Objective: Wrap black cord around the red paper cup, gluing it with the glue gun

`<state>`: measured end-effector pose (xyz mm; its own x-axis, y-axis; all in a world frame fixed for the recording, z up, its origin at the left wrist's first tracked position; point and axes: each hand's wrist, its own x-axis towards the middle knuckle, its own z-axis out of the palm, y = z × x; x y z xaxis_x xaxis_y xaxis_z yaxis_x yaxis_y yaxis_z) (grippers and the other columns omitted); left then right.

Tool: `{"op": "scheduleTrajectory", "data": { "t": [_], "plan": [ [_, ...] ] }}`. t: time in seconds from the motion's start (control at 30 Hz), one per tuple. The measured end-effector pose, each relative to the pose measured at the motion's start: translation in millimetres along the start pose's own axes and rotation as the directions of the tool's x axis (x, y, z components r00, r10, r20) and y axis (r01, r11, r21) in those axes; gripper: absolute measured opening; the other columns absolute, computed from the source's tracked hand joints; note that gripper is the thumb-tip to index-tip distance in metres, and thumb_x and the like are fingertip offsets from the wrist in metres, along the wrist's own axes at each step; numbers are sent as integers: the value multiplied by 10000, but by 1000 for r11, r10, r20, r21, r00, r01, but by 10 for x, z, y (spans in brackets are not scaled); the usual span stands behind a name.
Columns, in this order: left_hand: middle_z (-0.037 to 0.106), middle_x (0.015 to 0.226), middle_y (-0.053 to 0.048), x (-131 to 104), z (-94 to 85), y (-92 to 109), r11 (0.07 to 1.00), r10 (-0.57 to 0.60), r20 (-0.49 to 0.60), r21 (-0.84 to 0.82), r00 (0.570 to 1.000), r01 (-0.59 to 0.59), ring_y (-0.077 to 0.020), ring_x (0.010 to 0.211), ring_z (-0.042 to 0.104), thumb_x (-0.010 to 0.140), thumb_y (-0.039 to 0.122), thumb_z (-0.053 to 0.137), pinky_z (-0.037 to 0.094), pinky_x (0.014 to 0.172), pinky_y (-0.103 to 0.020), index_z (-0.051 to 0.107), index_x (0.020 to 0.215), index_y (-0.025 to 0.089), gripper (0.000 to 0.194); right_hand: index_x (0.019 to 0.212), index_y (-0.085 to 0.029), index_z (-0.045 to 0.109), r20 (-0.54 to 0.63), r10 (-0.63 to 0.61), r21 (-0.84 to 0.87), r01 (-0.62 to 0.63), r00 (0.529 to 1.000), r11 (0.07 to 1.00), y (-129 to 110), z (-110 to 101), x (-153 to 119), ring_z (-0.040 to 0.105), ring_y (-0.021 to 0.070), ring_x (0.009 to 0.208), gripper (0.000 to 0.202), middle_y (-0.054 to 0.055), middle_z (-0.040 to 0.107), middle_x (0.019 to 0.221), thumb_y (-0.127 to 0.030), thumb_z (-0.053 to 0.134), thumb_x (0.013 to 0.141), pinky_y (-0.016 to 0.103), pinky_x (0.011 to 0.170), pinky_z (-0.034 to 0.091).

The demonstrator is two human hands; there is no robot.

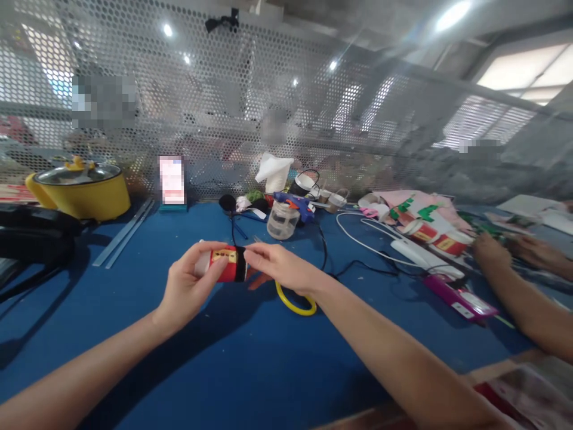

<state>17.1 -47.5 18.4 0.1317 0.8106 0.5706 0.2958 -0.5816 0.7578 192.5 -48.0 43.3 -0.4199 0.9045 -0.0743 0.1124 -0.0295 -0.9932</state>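
**Red cup held sideways between both hands over the blue counter**

Red paper cup, marked with a yellow label and a black band, was held on its side above the counter. It was gripped by the fingers of the left hand, which were curled closed around its white end. The black-banded end was pinched by the closed fingers of the right hand. A yellow ring was seen lying on the counter just below the right wrist.

Farther back, a clear jar and a blue glue gun were set near each other, with a black cord trailing toward the hands. A yellow pot with a lid was placed at the far left. To the right, similar red cups, a white cable and a pink flat item were spread out, and another person's arm was rested there.
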Motion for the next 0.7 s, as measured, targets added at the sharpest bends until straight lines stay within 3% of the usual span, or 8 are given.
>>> {"op": "scheduleTrajectory", "data": {
  "t": [0.13, 0.23, 0.37, 0.47, 0.57, 0.7],
  "plan": [
    [639, 856, -47, 0, 11, 8, 991, -89, 128, -87, 988, 101, -134, 664, 576, 721, 319, 573, 463, 585, -217, 555, 998, 164, 319, 911, -138, 526, -74, -102, 52, 106, 992, 993, 162, 37, -33, 573, 146, 747, 333, 43, 571, 802, -413, 552, 723, 295, 641, 508],
    [623, 757, -21, 43, 11, 19, 948, -214, 212, -191, 954, 255, -120, 609, 558, 693, 361, 596, 450, 543, -204, 526, 1057, 159, 422, 1002, -144, 498, -147, -163, -32, 160, 976, 987, 247, 41, -55, 585, 155, 781, 363, 71, 575, 913, -369, 563, 725, 317, 689, 501],
    [610, 671, -10, 102, 13, 18, 745, -415, 319, -418, 852, 519, -115, 541, 561, 677, 413, 600, 455, 503, -213, 521, 1057, 148, 470, 1085, -180, 461, -164, -234, -219, 196, 958, 956, 313, 67, -102, 577, 167, 858, 428, 83, 560, 1023, -310, 603, 703, 340, 759, 482],
    [634, 668, -22, 108, 20, -4, 638, -478, 419, -438, 772, 633, -119, 534, 581, 649, 371, 644, 461, 505, -215, 563, 987, 146, 414, 1105, -205, 455, -112, -310, -353, 254, 944, 900, 368, 84, -118, 541, 180, 950, 448, 85, 517, 1112, -306, 613, 698, 346, 791, 469],
    [652, 682, -17, 88, 29, -30, 649, -477, 412, -430, 776, 627, -118, 565, 593, 625, 322, 677, 465, 543, -209, 603, 896, 156, 326, 1168, -200, 401, -55, -347, -382, 301, 936, 874, 405, 73, -118, 480, 188, 1063, 520, 100, 475, 1189, -361, 593, 713, 360, 877, 416],
    [656, 711, -15, 55, 44, -32, 725, -416, 411, -388, 811, 569, -108, 580, 584, 654, 314, 653, 457, 553, -202, 625, 862, 162, 259, 1214, -156, 359, -35, -325, -280, 303, 945, 911, 375, 44, -119, 420, 192, 1144, 557, 137, 453, 1234, -512, 403, 788, 376, 945, 344]
  ]
}}
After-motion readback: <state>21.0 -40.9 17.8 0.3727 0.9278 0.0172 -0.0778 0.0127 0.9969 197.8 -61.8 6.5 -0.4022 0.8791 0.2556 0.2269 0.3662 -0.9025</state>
